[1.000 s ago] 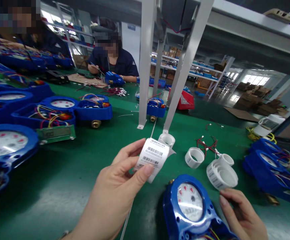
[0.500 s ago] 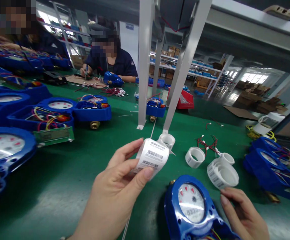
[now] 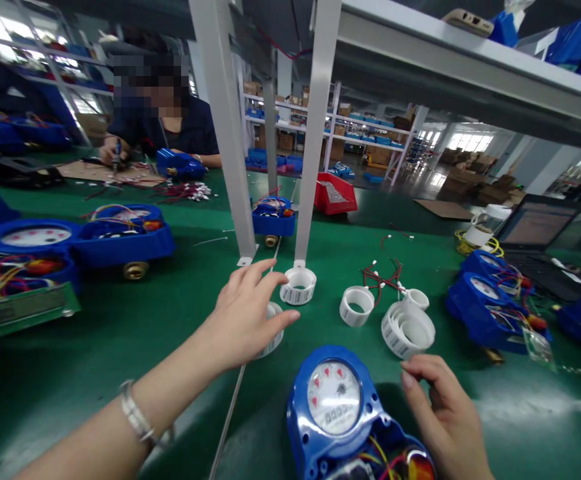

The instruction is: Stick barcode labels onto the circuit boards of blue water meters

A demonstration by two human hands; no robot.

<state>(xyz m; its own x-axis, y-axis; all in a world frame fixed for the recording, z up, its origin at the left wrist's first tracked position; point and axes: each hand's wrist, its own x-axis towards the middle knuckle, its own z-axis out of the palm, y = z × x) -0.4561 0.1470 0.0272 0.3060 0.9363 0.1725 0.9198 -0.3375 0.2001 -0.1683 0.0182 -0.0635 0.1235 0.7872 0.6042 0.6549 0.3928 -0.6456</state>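
My left hand (image 3: 245, 313) hovers with fingers spread over a white barcode label roll (image 3: 273, 339) that lies on the green table (image 3: 120, 347); the thumb touches the roll and the palm hides most of it. A blue water meter (image 3: 333, 400) with a white dial sits at the near edge, coloured wires showing at its lower end. My right hand (image 3: 445, 420) rests just right of the meter, fingers curled, with nothing visible in them.
More label rolls (image 3: 297, 287) (image 3: 356, 305) (image 3: 407, 328) and red wires (image 3: 383, 273) lie beyond. Blue meters stand left (image 3: 120, 233) and right (image 3: 490, 300). Two white shelf posts (image 3: 315, 133), a red bin (image 3: 334, 195) and a laptop (image 3: 535, 227) stand behind. A co-worker (image 3: 160, 127) sits opposite.
My left hand has lowered the label roll from in front of me onto the table and spread its fingers. The view has swung to the right. My right hand has stayed by the meter.
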